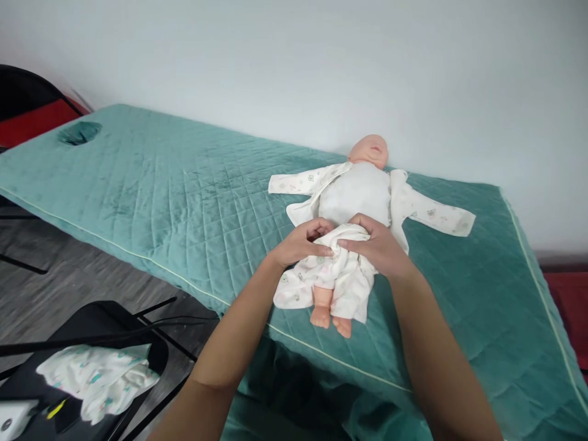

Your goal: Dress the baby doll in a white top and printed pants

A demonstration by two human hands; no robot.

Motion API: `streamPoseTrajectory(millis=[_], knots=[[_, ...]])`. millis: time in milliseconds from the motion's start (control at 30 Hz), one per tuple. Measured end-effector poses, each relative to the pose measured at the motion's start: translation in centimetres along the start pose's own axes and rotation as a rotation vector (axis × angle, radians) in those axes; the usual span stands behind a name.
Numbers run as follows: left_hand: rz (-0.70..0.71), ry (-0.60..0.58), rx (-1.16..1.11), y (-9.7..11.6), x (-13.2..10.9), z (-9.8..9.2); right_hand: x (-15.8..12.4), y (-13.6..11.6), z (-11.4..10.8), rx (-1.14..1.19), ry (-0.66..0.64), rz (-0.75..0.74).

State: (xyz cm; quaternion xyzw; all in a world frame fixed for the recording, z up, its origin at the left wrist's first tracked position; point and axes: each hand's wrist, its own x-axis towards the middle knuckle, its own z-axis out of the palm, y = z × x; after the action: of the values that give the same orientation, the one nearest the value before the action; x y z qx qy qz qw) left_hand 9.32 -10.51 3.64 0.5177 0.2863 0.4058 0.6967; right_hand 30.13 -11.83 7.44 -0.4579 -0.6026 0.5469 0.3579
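A baby doll (354,191) lies on its back on a green quilted bed, its head toward the wall and its bare feet toward me. Spread open beneath its white torso is a patterned baby jacket (438,215), both sleeves stretched outward. White patterned baby trousers (351,283) cover the doll's legs down to the ankles. My left hand (307,242) pinches the trousers' waist from the left. From the right, my right hand (379,246) grips the same waist fabric, thumb on top. The thumbs nearly meet; the other fingertips are partly hidden.
The green bed cover (193,184) stretches left to a face hole (79,133). A white wall (294,73) stands behind it. At lower left, a black chair (103,318) holds a crumpled patterned cloth (98,373) and a white device (16,419). Another chair (34,116) is at far left.
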Motion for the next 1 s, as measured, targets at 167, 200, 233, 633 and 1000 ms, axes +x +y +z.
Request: streamPoseTrajectory(millis=[167,200,233,633,1000], knots=[[0.015,0.09,-0.131,-0.8,0.3,0.0,0.1,0.2,0.2,0.125,-0.029,0.011],[0.033,0.116,-0.141,-1.0,0.4,0.0,0.1,0.2,0.2,0.135,-0.043,0.006],[0.053,0.144,-0.137,-1.1,0.4,0.1,0.1,0.2,0.1,0.134,-0.059,-0.005],[0.052,0.255,-0.19,-1.3,-0.8,0.8,0.5,0.0,0.9,-0.1,-0.022,-0.085],[-0.06,0.114,-0.263,-1.5,-1.2,0.0,0.3,0.3,2.9,-0.223,0.215,-0.099]])
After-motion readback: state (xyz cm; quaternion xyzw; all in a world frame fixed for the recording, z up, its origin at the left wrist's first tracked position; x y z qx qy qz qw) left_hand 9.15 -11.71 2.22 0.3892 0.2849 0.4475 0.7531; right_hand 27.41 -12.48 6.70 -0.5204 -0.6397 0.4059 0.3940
